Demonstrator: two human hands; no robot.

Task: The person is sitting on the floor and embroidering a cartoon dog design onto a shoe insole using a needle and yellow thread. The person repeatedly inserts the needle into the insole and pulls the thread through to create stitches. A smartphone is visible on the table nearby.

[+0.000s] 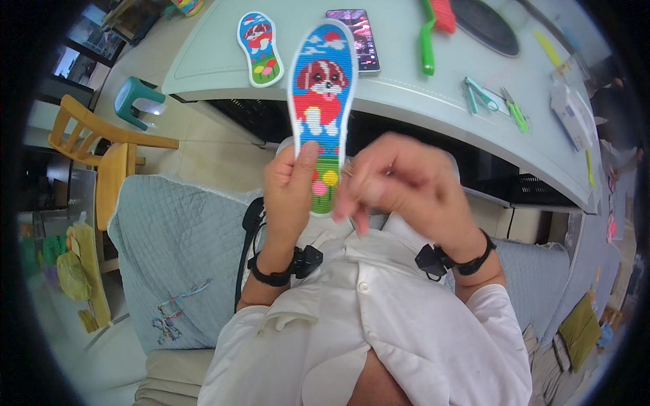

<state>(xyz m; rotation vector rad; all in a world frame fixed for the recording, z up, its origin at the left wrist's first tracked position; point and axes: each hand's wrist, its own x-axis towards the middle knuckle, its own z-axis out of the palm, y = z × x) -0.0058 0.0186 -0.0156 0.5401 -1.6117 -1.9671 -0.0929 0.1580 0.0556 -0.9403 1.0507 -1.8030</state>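
Observation:
My left hand grips an embroidered insole by its lower left edge, thumb on the front. The insole stands nearly upright, its stitched face towards me: a brown-and-white dog in red on blue, with flowers on green below and a white border. Close to its lower right edge is my right hand, blurred and with fingers curled. Whether a needle or thread sits between those fingers is too blurred to tell. A second insole with a matching picture lies flat on the table. Both wrists wear black straps with small black devices.
On the table lie a smartphone partly behind the held insole, a green-handled brush, teal scissors, green thread snips and a white box. Coloured threads rest on the quilted sofa cover. A wooden chair stands left.

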